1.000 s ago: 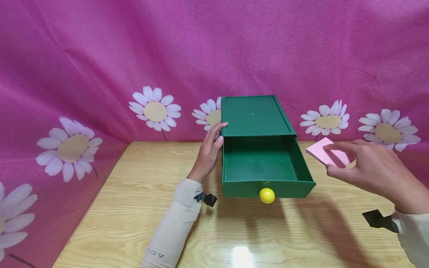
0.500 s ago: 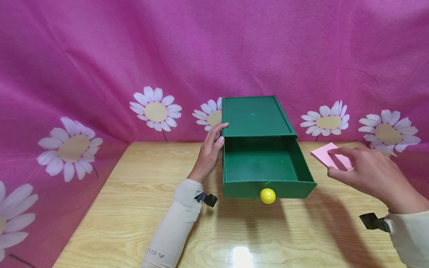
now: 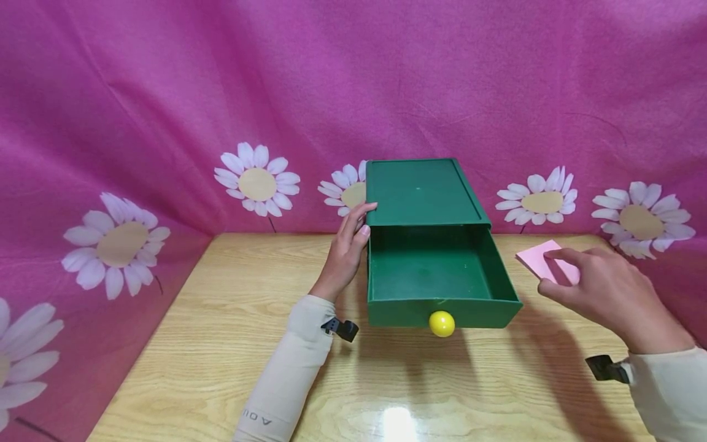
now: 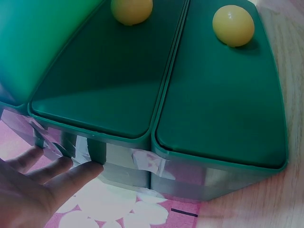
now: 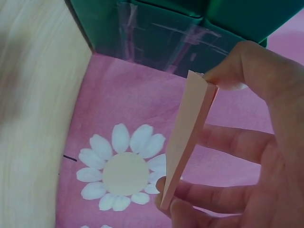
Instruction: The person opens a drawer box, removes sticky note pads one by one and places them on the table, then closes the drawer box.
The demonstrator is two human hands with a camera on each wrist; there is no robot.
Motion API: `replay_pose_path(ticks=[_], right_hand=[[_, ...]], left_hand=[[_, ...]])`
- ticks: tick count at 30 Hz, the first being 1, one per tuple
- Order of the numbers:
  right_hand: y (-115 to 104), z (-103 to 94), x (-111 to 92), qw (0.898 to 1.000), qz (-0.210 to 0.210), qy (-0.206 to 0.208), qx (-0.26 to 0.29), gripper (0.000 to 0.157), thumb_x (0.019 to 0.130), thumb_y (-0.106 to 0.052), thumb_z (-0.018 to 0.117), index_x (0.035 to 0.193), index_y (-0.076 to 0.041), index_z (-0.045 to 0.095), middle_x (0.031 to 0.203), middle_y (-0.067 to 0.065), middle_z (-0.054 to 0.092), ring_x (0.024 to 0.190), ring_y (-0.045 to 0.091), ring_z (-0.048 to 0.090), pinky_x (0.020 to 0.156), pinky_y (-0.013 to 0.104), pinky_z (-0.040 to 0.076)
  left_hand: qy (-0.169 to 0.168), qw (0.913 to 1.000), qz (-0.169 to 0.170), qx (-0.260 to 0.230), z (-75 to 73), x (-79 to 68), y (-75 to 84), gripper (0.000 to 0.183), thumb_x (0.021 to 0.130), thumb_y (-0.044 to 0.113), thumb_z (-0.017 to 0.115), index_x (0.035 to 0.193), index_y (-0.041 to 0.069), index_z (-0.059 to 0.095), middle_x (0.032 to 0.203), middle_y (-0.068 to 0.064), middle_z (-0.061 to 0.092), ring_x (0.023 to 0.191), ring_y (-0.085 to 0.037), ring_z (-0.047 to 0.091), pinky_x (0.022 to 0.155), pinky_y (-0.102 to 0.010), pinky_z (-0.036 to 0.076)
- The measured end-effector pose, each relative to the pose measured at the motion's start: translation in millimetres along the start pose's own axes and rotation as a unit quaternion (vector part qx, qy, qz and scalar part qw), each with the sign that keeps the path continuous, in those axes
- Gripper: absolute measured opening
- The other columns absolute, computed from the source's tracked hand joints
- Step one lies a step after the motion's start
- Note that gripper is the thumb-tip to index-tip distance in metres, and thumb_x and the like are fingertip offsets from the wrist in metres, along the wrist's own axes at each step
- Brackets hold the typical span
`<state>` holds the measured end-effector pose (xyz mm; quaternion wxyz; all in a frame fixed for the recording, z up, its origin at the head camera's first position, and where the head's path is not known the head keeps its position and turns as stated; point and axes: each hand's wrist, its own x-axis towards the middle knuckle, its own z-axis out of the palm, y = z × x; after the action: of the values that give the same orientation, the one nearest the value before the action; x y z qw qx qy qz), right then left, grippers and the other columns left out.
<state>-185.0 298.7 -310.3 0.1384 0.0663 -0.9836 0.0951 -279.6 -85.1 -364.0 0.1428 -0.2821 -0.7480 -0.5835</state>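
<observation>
1. Notepad (image 3: 533, 256), pink and square: located right of the green cabinet (image 3: 422, 190), near its pulled-out drawer (image 3: 425, 270) and apart from it. In the right wrist view it is seen nearly edge-on, against the patterned cloth (image 3: 353, 73).
2. Right hand (image 3: 613, 298): gripping the notepad. Thumb and fingers pinch it at opposite edges, with the index finger reaching over its upper face in the head view.
3. Left hand (image 3: 343, 255): holding nothing. Fingers lie extended along the left side of the cabinet, one fingertip reaching the top edge; the left wrist view shows them spread at the taped side wall.
4. Cabinet: upright on the wooden table (image 3: 221, 337), its back toward the cloth. Top drawer extended toward the person, with a round yellow knob (image 3: 442, 323) on its front. Two lower drawers (image 4: 218, 95) pushed in, each with a yellow knob.
5. Clear tape (image 4: 147, 160): fixed across the side wall; shiny and creased.
6. Surroundings: magenta cloth printed with white daisies (image 3: 257, 184) behind and to the left. Pale sleeves (image 3: 293, 368) on both forearms, a black wrist mount (image 3: 347, 330) at each cuff.
</observation>
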Motion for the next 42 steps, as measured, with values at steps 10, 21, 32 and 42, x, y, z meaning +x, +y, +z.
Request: replay_pose_path(ticks=[10, 21, 32, 42], right_hand=[[6.8, 13.7, 0.0, 1.0, -0.014, 0.016, -0.014, 0.063, 0.072, -0.046, 0.075, 0.117, -0.003, 0.065, 0.081, 0.021, 0.062, 0.07, 0.033, 0.056, 0.054, 0.047, 0.042], [12.7, 24.8, -1.1, 1.0, 0.006, 0.007, -0.002, 0.065, 0.072, -0.047, 0.074, 0.119, -0.003, 0.063, 0.084, 0.023, 0.062, 0.065, 0.029, 0.054, 0.048, 0.037, 0.038], [19.4, 37.6, -2.4, 0.999, 0.037, -0.027, 0.018, 0.075, 0.074, -0.056, 0.073, 0.123, 0.0, 0.059, 0.083, 0.022, 0.058, 0.068, 0.03, 0.051, 0.049, 0.038, 0.038], [21.0, 46.9, -3.5, 0.998, 0.044, -0.036, 0.026, 0.082, 0.074, -0.062, 0.07, 0.124, 0.001, 0.058, 0.081, 0.022, 0.058, 0.064, 0.029, 0.05, 0.047, 0.035, 0.036]], left_hand=[[-0.001, 1.0, -0.001, 0.003, 0.0, -0.2, -1.5, 0.044, 0.099, 0.039, 0.038, 0.143, 0.041, 0.038, 0.151, 0.017, 0.029, 0.138, -0.008, 0.033, 0.106, -0.034, 0.038], [0.0, 1.0, -0.004, 0.004, -0.1, -0.7, -1.0, 0.047, 0.099, 0.026, 0.04, 0.143, 0.041, 0.037, 0.151, 0.017, 0.029, 0.138, -0.008, 0.032, 0.106, -0.038, 0.038], [0.0, 1.0, -0.003, 0.005, -0.8, -1.0, 0.4, 0.044, 0.1, 0.037, 0.038, 0.143, 0.041, 0.037, 0.151, 0.017, 0.029, 0.138, -0.008, 0.032, 0.106, -0.037, 0.038], [0.0, 0.9999, 0.01, 0.001, 0.0, -0.5, -1.2, 0.046, 0.1, 0.032, 0.038, 0.146, 0.032, 0.038, 0.153, 0.007, 0.029, 0.14, -0.016, 0.031, 0.107, -0.043, 0.037]])
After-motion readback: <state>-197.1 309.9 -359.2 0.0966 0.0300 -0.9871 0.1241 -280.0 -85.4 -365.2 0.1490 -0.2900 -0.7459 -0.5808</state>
